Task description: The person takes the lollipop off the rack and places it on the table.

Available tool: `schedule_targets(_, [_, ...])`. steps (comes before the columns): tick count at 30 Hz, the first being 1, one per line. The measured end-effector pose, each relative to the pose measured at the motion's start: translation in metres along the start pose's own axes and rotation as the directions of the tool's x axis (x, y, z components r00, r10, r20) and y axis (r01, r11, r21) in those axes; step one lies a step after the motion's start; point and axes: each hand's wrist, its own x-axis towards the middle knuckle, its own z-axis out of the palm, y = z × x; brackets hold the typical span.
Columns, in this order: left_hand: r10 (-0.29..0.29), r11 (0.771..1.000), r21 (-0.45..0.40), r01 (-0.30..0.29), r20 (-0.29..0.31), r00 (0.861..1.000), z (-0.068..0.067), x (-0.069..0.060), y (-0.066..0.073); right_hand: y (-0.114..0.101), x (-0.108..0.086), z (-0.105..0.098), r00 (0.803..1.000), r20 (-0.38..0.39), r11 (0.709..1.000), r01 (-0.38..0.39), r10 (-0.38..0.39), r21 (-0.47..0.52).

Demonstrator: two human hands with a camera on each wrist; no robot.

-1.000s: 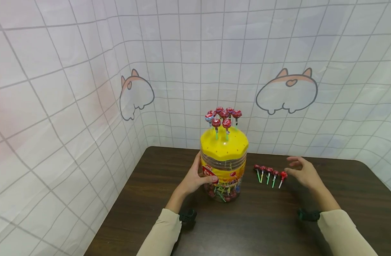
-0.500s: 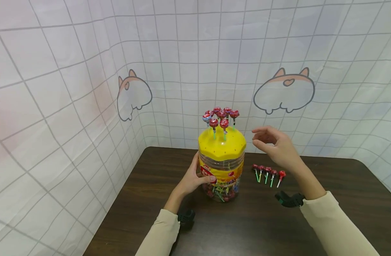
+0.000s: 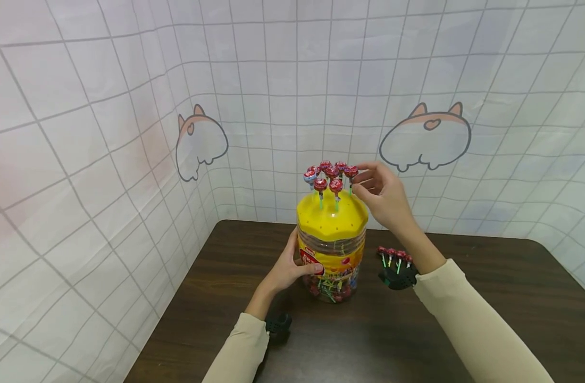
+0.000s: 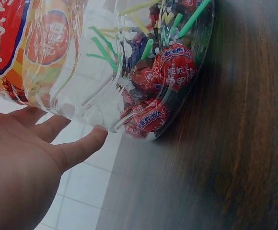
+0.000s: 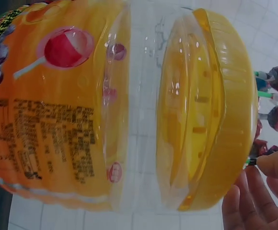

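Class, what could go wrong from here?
The right hand pinches one lollipop close beside other upright lollipops on the yellow lid, so might knock them. The jar could shift if the left hand slackened its grip. The black wrist device looks close to the loose lollipops and might brush them.

Clock centred on the jar (image 3: 337,268), head view, and it's packed up top! 8 pops (image 3: 331,173) crowd the lid (image 3: 328,226) at 12, the right hand (image 3: 383,194) pinching 1 and blocking 2 o'clock. Swing round to 6 and the lid's near half lies bare, open from the front! The left hand (image 3: 290,266) on the jar shuts off 8. At 3, a slim gap, then 4 loose pops (image 3: 400,255), with wrist camera (image 3: 398,278) and forearm (image 3: 424,252) walling off 4. Widest lane: 6, bare table (image 3: 350,340) right up to the jar!
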Motion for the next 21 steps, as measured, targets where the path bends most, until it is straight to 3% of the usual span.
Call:
schedule_targets(10, [0.013,1.0,0.01,-0.013,-0.008,1.0,0.001,0.0,-0.002,-0.001,0.005,0.004,1.0,-0.023,1.0,0.019,-0.019,0.008])
schedule_targets(18, [0.009,1.0,0.01,-0.009,-0.016,1.0,0.001,0.001,-0.003,-0.016,0.007,-0.004,0.992,-0.068,0.988,0.117,-0.11,0.101])
schedule_targets(21, [0.015,1.0,0.006,-0.015,-0.015,1.0,0.001,0.001,-0.003,-0.011,0.007,-0.008,0.989,-0.061,0.983,0.139,-0.132,0.12])
